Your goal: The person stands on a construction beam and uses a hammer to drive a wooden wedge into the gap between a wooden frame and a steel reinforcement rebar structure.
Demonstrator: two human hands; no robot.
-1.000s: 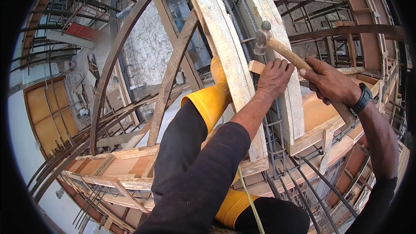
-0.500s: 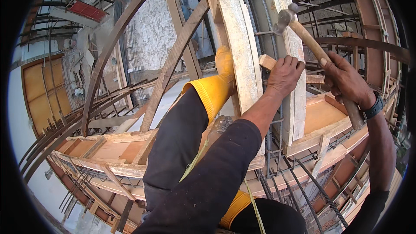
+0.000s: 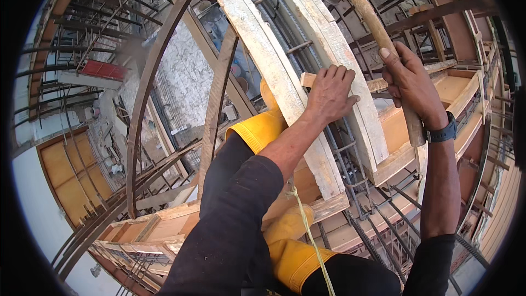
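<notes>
My right hand [image 3: 411, 79] is wrapped round the wooden handle of a hammer [image 3: 375, 24], whose metal head points up and away from me. The head hangs in the air past the right board [image 3: 323, 33] of a timber form. Between that board and the pale left board [image 3: 268, 60] runs a channel of steel bars [image 3: 298, 44]. My left hand [image 3: 331, 96] is closed over a short wood block [image 3: 308, 80] that lies across the channel. One end of the block shows left of my fingers; the rest is hidden. My left thumb lies toward the right board.
My yellow boots [image 3: 255, 131] are among the boards. Rebar rods [image 3: 383, 219] stick out below the form. Slanting timber braces [image 3: 218, 104] stand at left above a floor far below. A yellow-green strip [image 3: 312, 235] hangs by my leg. More plywood formwork [image 3: 455, 87] lies at right.
The view has shifted and tilted. The hammer, still in my right hand, sits higher in the picture. My left hand stays at the block, its thumb now showing on the right.
</notes>
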